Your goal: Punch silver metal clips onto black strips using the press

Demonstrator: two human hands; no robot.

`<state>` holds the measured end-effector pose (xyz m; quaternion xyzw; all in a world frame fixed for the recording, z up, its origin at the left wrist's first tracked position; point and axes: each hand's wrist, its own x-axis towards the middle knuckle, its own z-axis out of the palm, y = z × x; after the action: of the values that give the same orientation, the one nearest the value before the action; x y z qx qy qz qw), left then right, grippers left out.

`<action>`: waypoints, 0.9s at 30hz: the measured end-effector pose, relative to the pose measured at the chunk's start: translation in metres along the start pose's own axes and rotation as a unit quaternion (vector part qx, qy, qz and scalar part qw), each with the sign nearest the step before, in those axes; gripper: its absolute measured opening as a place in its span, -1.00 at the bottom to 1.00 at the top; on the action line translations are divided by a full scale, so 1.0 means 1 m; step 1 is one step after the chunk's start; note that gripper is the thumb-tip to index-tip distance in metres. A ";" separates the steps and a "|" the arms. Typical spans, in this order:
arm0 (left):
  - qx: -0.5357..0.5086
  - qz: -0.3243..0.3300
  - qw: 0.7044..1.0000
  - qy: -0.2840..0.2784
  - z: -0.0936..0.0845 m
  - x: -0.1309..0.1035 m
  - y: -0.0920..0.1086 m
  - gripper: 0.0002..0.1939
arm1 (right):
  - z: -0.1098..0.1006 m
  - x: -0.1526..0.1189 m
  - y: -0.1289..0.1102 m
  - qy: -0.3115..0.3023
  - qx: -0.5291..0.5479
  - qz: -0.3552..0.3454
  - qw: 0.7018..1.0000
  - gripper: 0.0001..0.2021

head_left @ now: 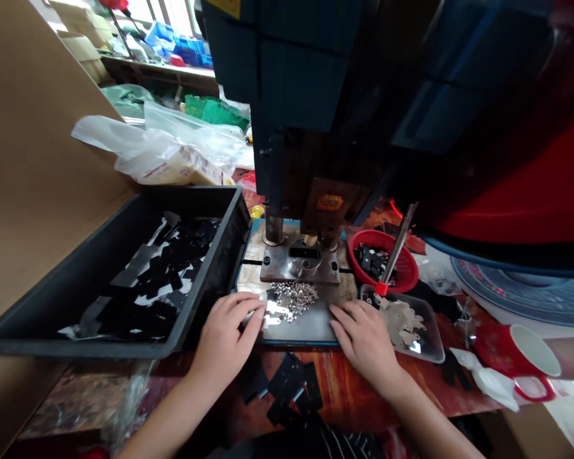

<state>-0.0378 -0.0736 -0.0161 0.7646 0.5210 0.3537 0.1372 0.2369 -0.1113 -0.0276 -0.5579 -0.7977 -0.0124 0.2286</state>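
Note:
My left hand (pixel 230 331) is at the left side of the press's flat metal plate (pixel 316 322), thumb and forefinger pinched together at small flat metal tabs (pixel 277 308). The tabs stick out to the right of the fingertips. Beside them lies a heap of tiny shiny metal parts (pixel 296 296), just in front of the die block (pixel 299 264). My right hand (pixel 367 338) rests at the plate's right edge, fingers stretched out and holding nothing visible. The press (pixel 291 83) rises above the die on steel posts.
On the left stands a grey bin (pixel 184 328) of black and silvery pieces. To the right are a red bowl (pixel 409 274), a clear tray (pixel 437 338) of metal tabs, and a red mug (pixel 500 350). Black flat pieces (pixel 294 386) lie on the table's front edge.

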 end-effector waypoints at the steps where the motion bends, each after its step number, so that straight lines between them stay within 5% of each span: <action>1: 0.008 -0.001 1.000 -0.004 0.001 -0.006 -0.002 -0.83 | 0.001 -0.005 -0.001 -0.008 -0.015 -0.005 1.000 -0.73; 19: 0.077 -0.055 0.991 -0.097 0.002 -0.016 0.006 -0.86 | 0.017 -0.038 -0.013 0.039 0.039 -0.077 0.996 -0.74; 27: 0.017 -0.060 0.994 -0.087 0.003 -0.016 0.009 -0.98 | 0.010 0.008 -0.026 0.054 0.131 0.019 0.990 -0.85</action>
<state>-0.0331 -0.0910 -0.0193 0.7623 0.5578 0.2681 0.1894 0.2078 -0.1110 -0.0274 -0.5368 -0.7681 0.0661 0.3429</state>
